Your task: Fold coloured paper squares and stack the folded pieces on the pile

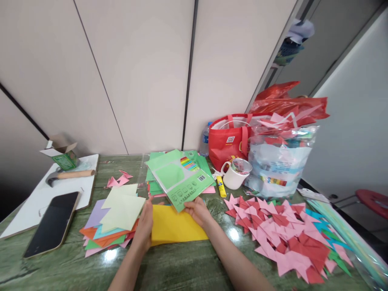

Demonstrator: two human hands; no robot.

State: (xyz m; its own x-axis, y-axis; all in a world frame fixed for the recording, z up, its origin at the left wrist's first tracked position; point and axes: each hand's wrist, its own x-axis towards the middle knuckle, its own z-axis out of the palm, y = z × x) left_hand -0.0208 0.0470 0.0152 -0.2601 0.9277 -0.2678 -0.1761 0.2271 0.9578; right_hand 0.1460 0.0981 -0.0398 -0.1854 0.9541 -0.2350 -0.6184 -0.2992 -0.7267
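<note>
My left hand (145,226) is at the left edge of a yellow sheet of paper (178,226), gripping it along that side, with some fingers hidden. My right hand (199,212) pinches the lower corner of a green coloured-paper packet (182,178), which overlaps the top of the yellow sheet. Under and behind the packet lie more green sheets (155,174) in clear wrapping. Just left of my left hand is a fanned stack of coloured square papers (119,218), pale yellow on top.
Folded pink and red paper pieces (279,230) spread at right. Behind stand a glue stick (221,186), white mug (235,178), red bag (227,141), bottle (204,141) and plastic bag (277,161). At left are a phone (53,224), hammer (72,174) and small box (63,155).
</note>
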